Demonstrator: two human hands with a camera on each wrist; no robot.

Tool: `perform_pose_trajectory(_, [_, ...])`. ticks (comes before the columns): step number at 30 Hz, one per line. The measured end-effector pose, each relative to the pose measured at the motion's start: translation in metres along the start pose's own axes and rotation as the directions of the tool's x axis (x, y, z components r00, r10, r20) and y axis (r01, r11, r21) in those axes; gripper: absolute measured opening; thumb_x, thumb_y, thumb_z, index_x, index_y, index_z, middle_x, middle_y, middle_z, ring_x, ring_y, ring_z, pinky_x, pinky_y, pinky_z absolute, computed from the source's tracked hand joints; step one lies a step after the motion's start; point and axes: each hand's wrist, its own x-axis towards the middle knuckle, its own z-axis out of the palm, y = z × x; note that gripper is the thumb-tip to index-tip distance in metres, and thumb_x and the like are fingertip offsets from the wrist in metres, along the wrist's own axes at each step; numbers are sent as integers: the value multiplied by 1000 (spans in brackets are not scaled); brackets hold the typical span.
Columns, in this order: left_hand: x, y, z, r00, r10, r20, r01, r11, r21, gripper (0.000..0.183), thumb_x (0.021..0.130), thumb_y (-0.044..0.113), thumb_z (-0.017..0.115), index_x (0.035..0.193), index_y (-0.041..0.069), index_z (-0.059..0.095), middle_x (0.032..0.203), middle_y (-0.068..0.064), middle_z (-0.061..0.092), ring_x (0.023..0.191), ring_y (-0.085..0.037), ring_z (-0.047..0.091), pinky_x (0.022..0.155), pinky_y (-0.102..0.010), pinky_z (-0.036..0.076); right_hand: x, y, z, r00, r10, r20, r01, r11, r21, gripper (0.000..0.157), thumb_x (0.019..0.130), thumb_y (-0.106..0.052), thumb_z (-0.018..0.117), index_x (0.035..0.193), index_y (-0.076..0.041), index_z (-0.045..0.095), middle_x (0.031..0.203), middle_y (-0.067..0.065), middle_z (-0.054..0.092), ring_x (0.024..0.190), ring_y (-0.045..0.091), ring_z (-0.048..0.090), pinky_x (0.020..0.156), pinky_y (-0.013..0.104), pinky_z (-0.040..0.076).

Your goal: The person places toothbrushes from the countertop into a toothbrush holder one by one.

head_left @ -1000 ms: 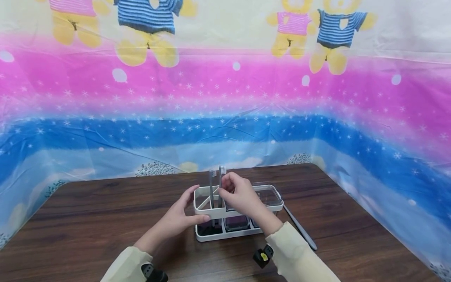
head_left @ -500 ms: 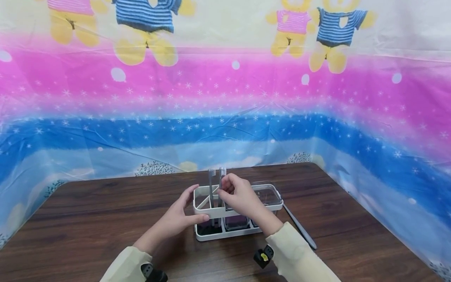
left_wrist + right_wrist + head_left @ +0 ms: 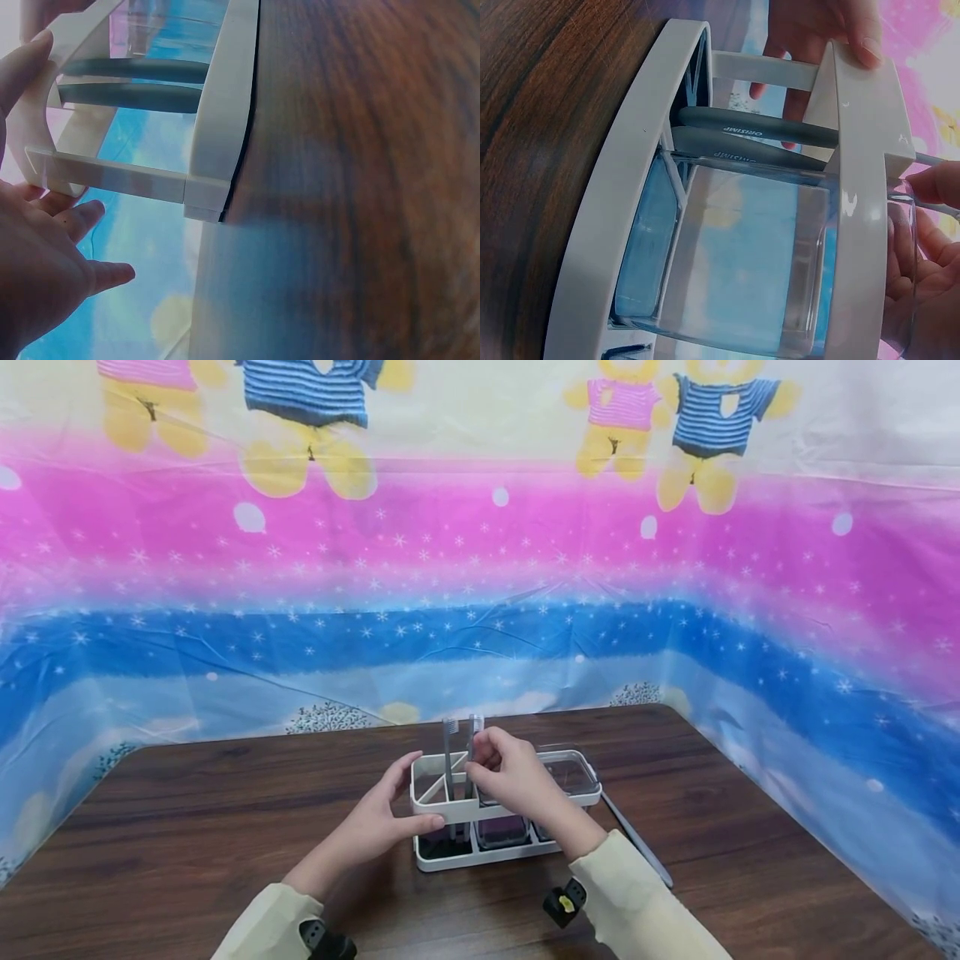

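Observation:
A white two-tier toothbrush holder (image 3: 461, 812) stands on the table. My left hand (image 3: 375, 822) grips its upper frame at the left end, thumb in front and the other fingers around the back. Two grey toothbrushes stand in the divided left section, bristles up: one toothbrush (image 3: 447, 756) stands free. My right hand (image 3: 517, 777) pinches the other toothbrush (image 3: 472, 750) just below its head, between thumb and fingertips. In the right wrist view both dark grey handles (image 3: 757, 124) reach down to the base, next to a clear cup (image 3: 742, 255).
A grey handle (image 3: 641, 847), like the toothbrushes' handles, lies on the dark wooden table (image 3: 225, 827) right of the holder; its far end is hidden. A printed cloth (image 3: 450, 552) hangs behind the table and along its right side.

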Motion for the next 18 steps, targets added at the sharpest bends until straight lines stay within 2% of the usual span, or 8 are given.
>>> perform_pose_trajectory(7, [0, 0, 0, 1000, 0, -2, 0, 1000, 2, 91, 81, 28, 79, 151, 14, 23, 152, -16, 33, 144, -36, 23, 112, -64, 15, -1, 0, -16, 999, 0, -47, 0, 1000, 0, 22, 89, -12, 65, 110, -8, 61, 89, 0, 63, 80, 13, 59, 69, 29, 50])
perform_pose_trajectory(13, [0, 0, 0, 1000, -11, -5, 11, 1000, 17, 92, 80, 30, 79, 151, 15, 22, 154, -16, 30, 144, -37, 22, 111, -63, 17, 1, 3, -53, 992, 33, -120, -40, 998, -53, 26, 89, -15, 65, 113, -5, 61, 93, 6, 65, 83, 18, 61, 76, 32, 51])
perform_pose_trajectory(18, [-1, 0, -1, 1000, -8, 1, 8, 1000, 21, 92, 81, 30, 79, 151, 15, 22, 154, -16, 30, 144, -37, 23, 111, -63, 17, -3, 15, -88, 985, 40, -169, -56, 994, -92, 29, 90, -15, 64, 116, -2, 59, 97, 11, 65, 84, 22, 61, 75, 33, 51])
